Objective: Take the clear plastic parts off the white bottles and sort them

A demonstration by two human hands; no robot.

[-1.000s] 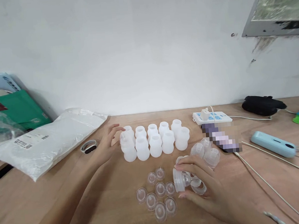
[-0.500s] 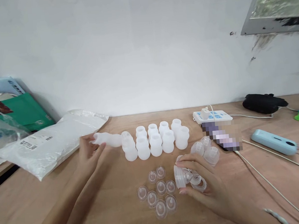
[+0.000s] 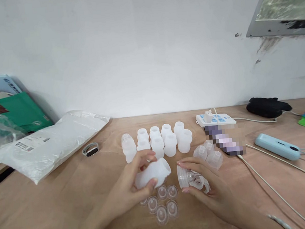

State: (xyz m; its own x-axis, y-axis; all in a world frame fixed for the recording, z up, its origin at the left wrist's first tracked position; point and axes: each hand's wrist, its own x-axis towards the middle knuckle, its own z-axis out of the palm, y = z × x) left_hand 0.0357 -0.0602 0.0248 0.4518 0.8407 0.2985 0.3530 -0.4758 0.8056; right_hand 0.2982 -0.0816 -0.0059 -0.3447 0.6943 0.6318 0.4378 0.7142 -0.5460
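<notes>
My left hand (image 3: 132, 187) is wrapped round a frosted white baby bottle (image 3: 156, 173), tilted so that its open mouth faces right. Just across a small gap, my right hand (image 3: 214, 187) grips a clear threaded bottle collar (image 3: 183, 177) by its rim, its threaded end turned toward the bottle. Loose clear rings (image 3: 206, 185) lie under and behind the right fingers, partly hidden. Several clear nipples (image 3: 162, 213) lie on the table below the bottle, and some are covered by the left hand.
Several white bottles (image 3: 170, 145) stand in two rows behind my hands; one clear-topped bottle (image 3: 128, 145) is at their left. Clear domed caps (image 3: 214, 159), a phone (image 3: 224, 140), a power strip (image 3: 226, 119) and cables lie right. A wristband (image 3: 90, 149) and white parcel (image 3: 61, 136) are left.
My left hand has brought the bottle from the left side to the middle, in front of the standing bottles, turning its mouth toward the collar. My right hand has stayed nearly in place.
</notes>
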